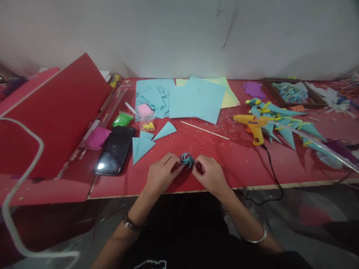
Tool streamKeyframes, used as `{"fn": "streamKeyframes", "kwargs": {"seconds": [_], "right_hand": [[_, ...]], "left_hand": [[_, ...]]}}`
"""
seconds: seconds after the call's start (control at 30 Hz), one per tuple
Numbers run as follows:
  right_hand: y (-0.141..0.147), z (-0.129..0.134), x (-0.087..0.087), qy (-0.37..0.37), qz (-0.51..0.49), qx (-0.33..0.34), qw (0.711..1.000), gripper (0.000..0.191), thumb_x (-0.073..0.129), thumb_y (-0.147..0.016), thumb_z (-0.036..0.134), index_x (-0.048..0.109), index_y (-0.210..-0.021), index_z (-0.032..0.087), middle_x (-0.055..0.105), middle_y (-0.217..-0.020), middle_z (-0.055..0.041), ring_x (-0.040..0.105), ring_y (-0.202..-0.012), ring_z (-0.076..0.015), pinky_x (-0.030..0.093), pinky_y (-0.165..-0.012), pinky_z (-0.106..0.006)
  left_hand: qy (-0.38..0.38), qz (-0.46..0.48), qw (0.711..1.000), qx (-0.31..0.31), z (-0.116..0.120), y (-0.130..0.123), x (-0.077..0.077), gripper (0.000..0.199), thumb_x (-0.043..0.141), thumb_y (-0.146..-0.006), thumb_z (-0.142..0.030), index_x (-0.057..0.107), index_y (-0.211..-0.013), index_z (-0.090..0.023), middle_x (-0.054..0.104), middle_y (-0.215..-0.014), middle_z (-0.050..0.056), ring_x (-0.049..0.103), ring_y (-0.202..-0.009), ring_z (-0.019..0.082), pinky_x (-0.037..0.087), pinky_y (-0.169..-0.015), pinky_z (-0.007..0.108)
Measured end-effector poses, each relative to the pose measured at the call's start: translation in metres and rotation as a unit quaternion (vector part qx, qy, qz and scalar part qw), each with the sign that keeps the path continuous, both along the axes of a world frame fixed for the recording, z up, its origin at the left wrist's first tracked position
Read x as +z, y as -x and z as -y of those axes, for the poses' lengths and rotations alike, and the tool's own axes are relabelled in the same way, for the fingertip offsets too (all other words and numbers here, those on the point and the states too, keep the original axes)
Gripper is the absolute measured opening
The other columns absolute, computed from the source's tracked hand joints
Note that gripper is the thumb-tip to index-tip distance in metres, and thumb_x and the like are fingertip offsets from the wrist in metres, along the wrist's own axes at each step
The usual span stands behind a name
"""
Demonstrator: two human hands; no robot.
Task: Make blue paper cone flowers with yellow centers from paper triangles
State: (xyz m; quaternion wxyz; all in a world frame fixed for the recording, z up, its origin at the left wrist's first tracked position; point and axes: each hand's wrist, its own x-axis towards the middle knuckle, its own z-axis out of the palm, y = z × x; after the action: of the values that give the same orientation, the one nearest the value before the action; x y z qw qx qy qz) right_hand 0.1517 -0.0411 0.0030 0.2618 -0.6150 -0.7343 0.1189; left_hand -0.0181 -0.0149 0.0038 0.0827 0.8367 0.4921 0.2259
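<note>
Between my two hands is a small blue swirl of curled paper, low over the front of the red table. The fingers of my left hand pinch its left side. On the opposite side my right hand has its fingers curled in against the swirl's edge; the exact fingertip contact is partly hidden. Just up and left of my left hand lie cut blue paper pieces, one of them a pointed wedge. A thin wooden stick rests beyond the swirl.
A yellow glue gun stands to the right, its cord hanging off the table edge. Behind it are blue paper cones with yellow trim. Blue sheets lie at the back. A black phone and a red board occupy the left.
</note>
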Motion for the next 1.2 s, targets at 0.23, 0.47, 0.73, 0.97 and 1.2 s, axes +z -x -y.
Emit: {"fn": "streamKeyframes", "kwargs": {"seconds": [0.23, 0.47, 0.73, 0.97, 1.2], "right_hand": [[0.0001, 0.0009, 0.0013, 0.006, 0.000, 0.012, 1.000, 0.009, 0.047, -0.072, 0.016, 0.044, -0.065, 0.020, 0.050, -0.058, 0.0015, 0.044, -0.056, -0.0123, 0.030, -0.057, -0.024], [-0.0021, 0.0038, 0.0043, 0.010, -0.069, 0.028, 0.997, 0.012, 0.046, -0.075, 0.020, 0.045, -0.064, 0.019, 0.048, -0.057, 0.0014, 0.045, -0.056, -0.0115, 0.033, -0.057, -0.024], [-0.0077, -0.0019, 0.0039, 0.040, -0.288, 0.035, 0.956, 0.028, 0.048, -0.074, 0.015, 0.049, -0.101, 0.020, 0.054, -0.094, -0.0055, 0.054, -0.069, -0.0116, 0.046, -0.063, -0.025], [-0.0059, -0.0009, 0.0076, 0.041, -0.263, 0.096, 0.959, 0.023, 0.049, -0.075, 0.015, 0.053, -0.096, 0.020, 0.055, -0.084, -0.0035, 0.051, -0.065, -0.0108, 0.045, -0.060, -0.024], [-0.0071, 0.0009, 0.0059, 0.019, -0.278, 0.074, 0.957, 0.008, 0.052, -0.078, 0.019, 0.057, -0.083, 0.019, 0.060, -0.079, -0.0026, 0.055, -0.070, -0.0121, 0.045, -0.064, -0.024]], "left_hand": [[-0.008, -0.001, 1.000, -0.004, 0.0000, -0.0002, -0.0002, 0.022, 0.046, -0.082, -0.037, 0.057, -0.075, -0.019, 0.061, -0.080, -0.001, 0.055, -0.067, 0.008, 0.035, -0.052, 0.018], [-0.018, 0.004, 1.000, -0.001, 0.0008, -0.0004, 0.0026, 0.019, 0.048, -0.081, -0.036, 0.058, -0.076, -0.020, 0.062, -0.082, -0.002, 0.057, -0.069, 0.008, 0.036, -0.052, 0.017], [-0.021, 0.034, 0.999, 0.005, 0.0051, 0.0012, 0.0035, 0.015, 0.051, -0.080, -0.034, 0.058, -0.086, -0.022, 0.062, -0.085, 0.000, 0.059, -0.075, 0.011, 0.042, -0.057, 0.018], [-0.048, 0.045, 0.997, -0.034, 0.0030, -0.0027, 0.0006, 0.013, 0.045, -0.083, -0.022, 0.057, -0.088, -0.021, 0.061, -0.086, 0.001, 0.058, -0.079, 0.011, 0.044, -0.063, 0.019], [-0.052, 0.097, 0.991, -0.077, 0.0010, -0.0049, -0.0001, 0.008, 0.052, -0.079, -0.023, 0.057, -0.083, -0.019, 0.060, -0.083, 0.002, 0.057, -0.076, 0.011, 0.045, -0.066, 0.020]]}}
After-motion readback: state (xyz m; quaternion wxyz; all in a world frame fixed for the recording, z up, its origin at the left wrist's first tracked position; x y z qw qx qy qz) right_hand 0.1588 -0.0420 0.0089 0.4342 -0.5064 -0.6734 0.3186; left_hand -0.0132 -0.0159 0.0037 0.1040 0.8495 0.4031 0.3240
